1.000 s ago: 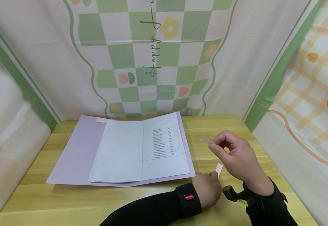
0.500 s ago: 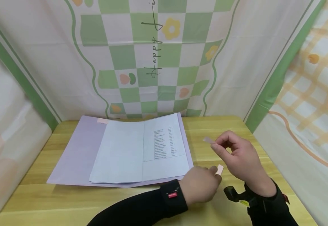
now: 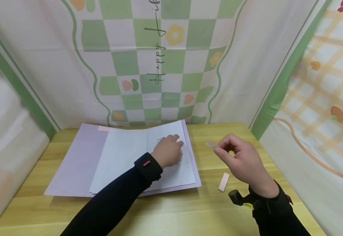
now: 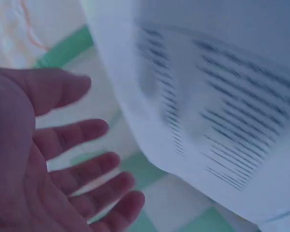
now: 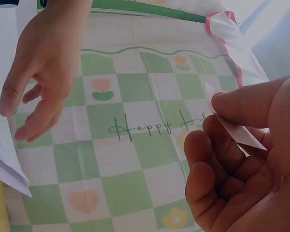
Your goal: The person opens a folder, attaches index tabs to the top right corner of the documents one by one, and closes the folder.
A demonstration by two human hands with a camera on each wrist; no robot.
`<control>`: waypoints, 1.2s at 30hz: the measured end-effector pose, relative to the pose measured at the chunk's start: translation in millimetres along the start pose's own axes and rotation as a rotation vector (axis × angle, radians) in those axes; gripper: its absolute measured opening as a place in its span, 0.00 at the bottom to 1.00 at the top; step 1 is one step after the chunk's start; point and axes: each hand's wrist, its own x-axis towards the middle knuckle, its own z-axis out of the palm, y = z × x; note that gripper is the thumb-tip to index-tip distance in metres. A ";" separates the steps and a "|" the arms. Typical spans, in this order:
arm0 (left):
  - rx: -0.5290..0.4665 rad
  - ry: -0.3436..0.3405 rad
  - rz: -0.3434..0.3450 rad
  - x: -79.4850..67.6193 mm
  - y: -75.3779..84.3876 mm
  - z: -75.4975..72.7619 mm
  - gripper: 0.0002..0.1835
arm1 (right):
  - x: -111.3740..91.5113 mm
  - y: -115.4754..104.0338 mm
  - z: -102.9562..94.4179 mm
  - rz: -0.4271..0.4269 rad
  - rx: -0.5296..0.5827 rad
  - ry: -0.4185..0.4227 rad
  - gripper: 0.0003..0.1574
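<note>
A purple folder lies spread out, with white printed pages inside it. Over the right-hand page hovers my left hand, its fingers loosely spread and holding nothing; in the left wrist view the fingers stand apart from the printed sheet. To the right of the folder, my right hand pinches a small pale pink paper strip between thumb and forefinger. Below that hand, a thin pink stack or strip of sticky notes rests on the table.
The wooden table runs up to a hanging cloth with green checks at the back. Cloth also hangs on both sides. A pink tab shows at the folder's top left. A black wrist camera mount sits on the right wrist.
My left hand has let go of the pink sticky notes and moved left and up, over the right-hand page. The right hand keeps its pinch on the paper strip.
</note>
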 end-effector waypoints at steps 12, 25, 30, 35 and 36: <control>-0.121 -0.272 -0.057 7.0 -7.7 33.7 0.30 | 3.3 2.6 2.6 0.019 0.001 -0.018 0.11; -0.054 -0.334 -0.087 4.7 -6.4 58.9 0.27 | 11.9 11.0 5.4 0.069 -0.004 -0.095 0.06; -0.042 -0.346 -0.091 1.3 -4.7 56.2 0.30 | 29.1 22.2 9.4 0.146 0.026 -0.178 0.09; -0.034 -0.344 -0.077 -2.8 -2.9 54.4 0.32 | 50.4 38.1 17.8 0.221 0.086 -0.266 0.13; -0.032 -0.343 -0.071 -3.1 -3.7 55.5 0.32 | 55.6 40.8 20.8 0.238 0.102 -0.282 0.13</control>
